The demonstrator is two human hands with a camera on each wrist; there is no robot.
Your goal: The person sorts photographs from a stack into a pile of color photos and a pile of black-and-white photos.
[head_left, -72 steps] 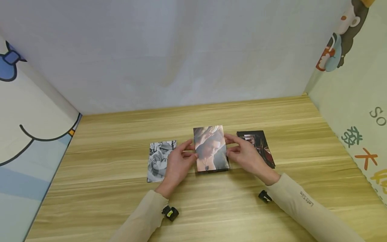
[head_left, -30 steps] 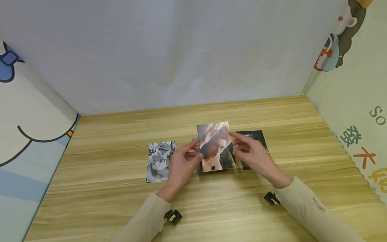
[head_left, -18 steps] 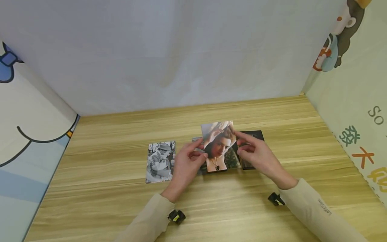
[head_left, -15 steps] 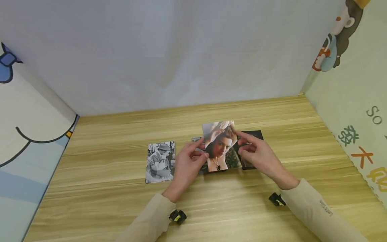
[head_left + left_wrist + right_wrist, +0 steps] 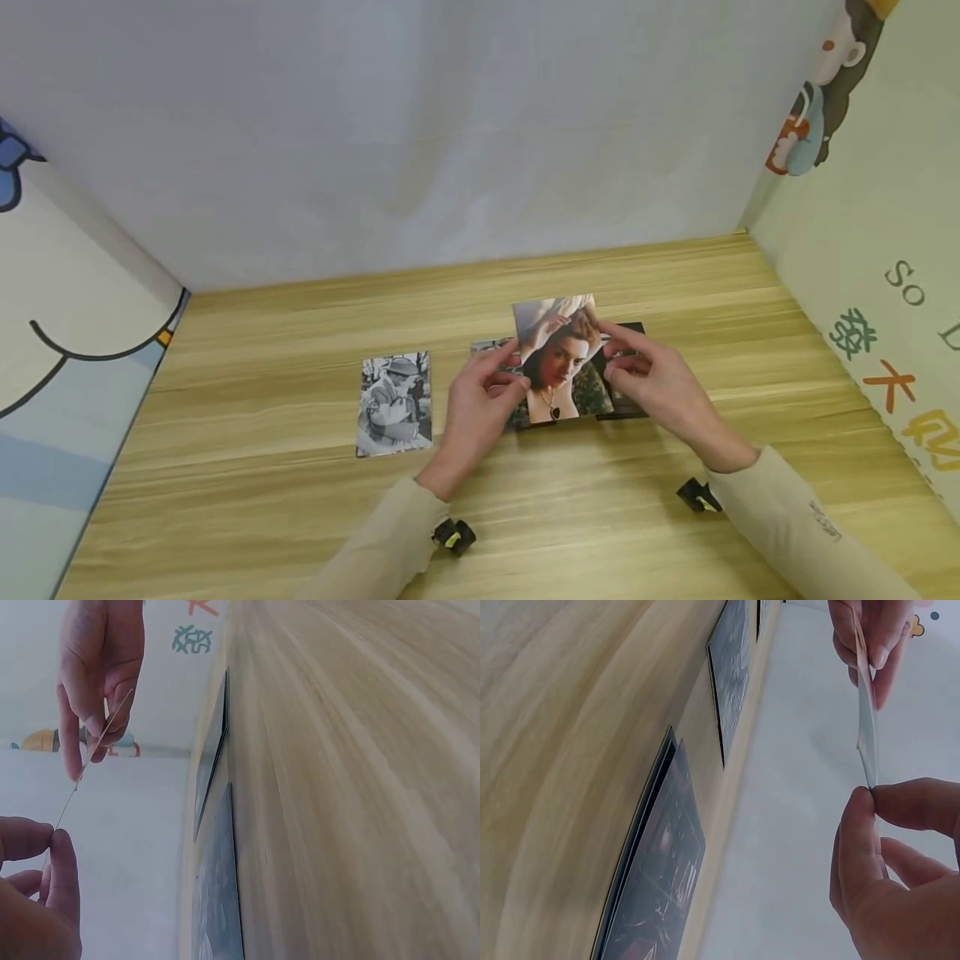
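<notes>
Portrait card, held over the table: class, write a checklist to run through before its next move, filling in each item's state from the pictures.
1. Left hand pinches one side of the portrait card: ok.
2. Right hand pinches the opposite side: ok.
3. Card clear of the table: ok, raised in both wrist views.
4. Black-and-white card lies on the table, untouched: ok.
5. Dark stack squared up: not ok, its edges are offset.
6. Number of cards in the middle stack: cannot tell.

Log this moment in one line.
left hand: pinches colour photo; right hand: pinches same photo; colour photo: above table; monochrome photo: on table
</notes>
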